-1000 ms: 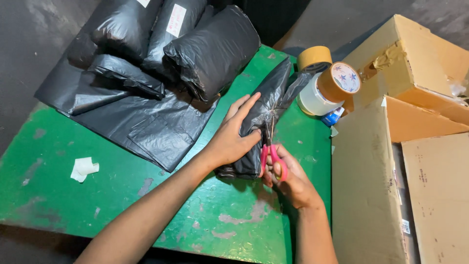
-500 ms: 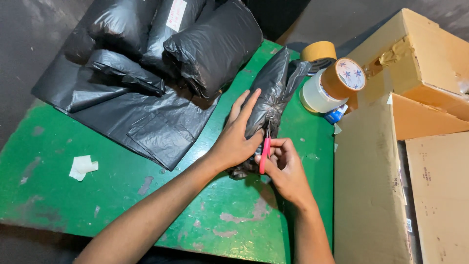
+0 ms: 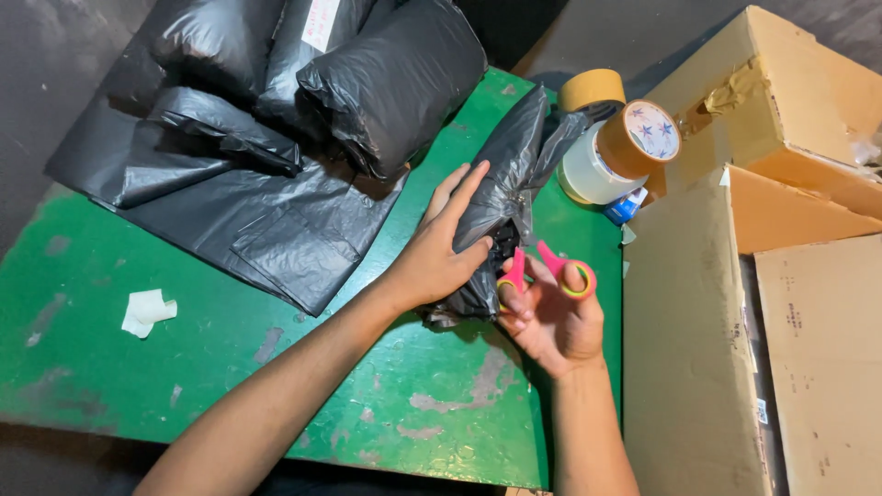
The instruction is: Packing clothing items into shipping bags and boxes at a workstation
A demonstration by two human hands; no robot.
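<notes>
Fingers (image 3: 551, 298) grip pink scissors (image 3: 542, 269), handles spread, beside black parcel (image 3: 496, 197).
</notes>
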